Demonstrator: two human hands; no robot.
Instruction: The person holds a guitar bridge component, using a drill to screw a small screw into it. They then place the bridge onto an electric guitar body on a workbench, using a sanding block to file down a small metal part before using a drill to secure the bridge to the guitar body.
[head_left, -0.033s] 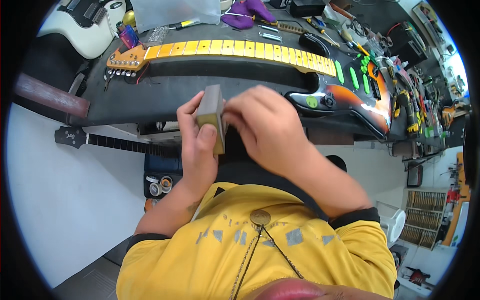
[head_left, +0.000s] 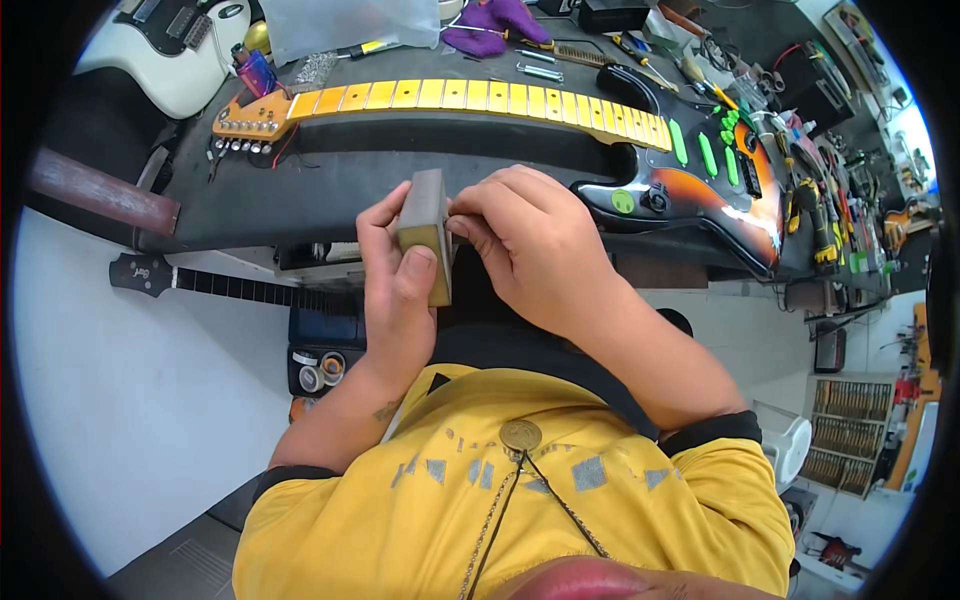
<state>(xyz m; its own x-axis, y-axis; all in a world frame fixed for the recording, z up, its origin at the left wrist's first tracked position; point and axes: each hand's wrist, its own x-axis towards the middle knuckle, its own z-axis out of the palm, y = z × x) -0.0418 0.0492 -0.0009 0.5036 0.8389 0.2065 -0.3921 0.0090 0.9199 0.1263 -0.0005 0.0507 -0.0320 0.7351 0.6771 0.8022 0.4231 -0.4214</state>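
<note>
Upright in front of my chest is a rectangular block (head_left: 424, 212), grey on top with an olive-yellow side, like a sanding block or a sharpening stone. My left hand (head_left: 392, 275) grips it, thumb on the near side and fingers behind. The bent, pinched fingers of my right hand (head_left: 535, 240) are at the block's right face; whatever is between them is too small or hidden to name. Beyond my hands, a sunburst electric guitar body (head_left: 690, 205) lies on the dark bench with its yellow maple neck (head_left: 430, 95) stretching left. Green strips sit on the body.
Purple gloves (head_left: 490, 28), springs and a brush lie at the back of the bench (head_left: 330, 185). Many hand tools (head_left: 815, 225) crowd its right end. A white guitar (head_left: 170, 65) is at the far left. Below the bench's left edge, a dark neck (head_left: 230, 283) sticks out.
My right hand has shifted slightly up and left against the block, and its fingers show more sharply. The left hand and block have barely moved.
</note>
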